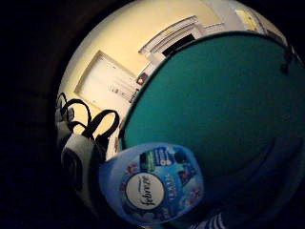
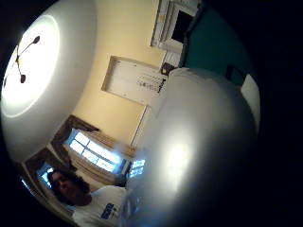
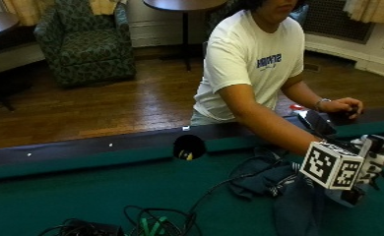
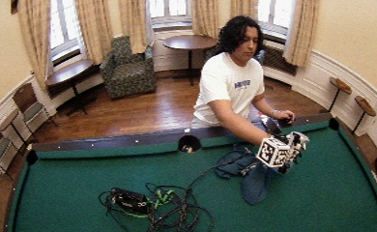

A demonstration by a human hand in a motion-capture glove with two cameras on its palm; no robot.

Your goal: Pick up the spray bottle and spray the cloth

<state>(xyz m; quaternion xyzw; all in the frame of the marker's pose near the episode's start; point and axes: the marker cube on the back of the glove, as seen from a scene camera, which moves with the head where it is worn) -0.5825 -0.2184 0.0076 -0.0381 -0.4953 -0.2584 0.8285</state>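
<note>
Hands first: the gloved right hand (image 3: 374,162) is raised over the green bench (image 3: 80,196), fingers curled round the spray bottle (image 1: 152,183), whose blue Febreze label fills the little finger side palm view. Just below it, a dark blue cloth (image 3: 271,179) lies crumpled on the felt. Her bare left hand (image 3: 341,105) rests on the bench's far rail.

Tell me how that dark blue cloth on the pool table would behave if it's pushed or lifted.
The cloth lies crumpled in soft folds on the felt, so it is probably floppy and would drape if lifted. Pushed, it would likely bunch rather than slide whole.
</note>
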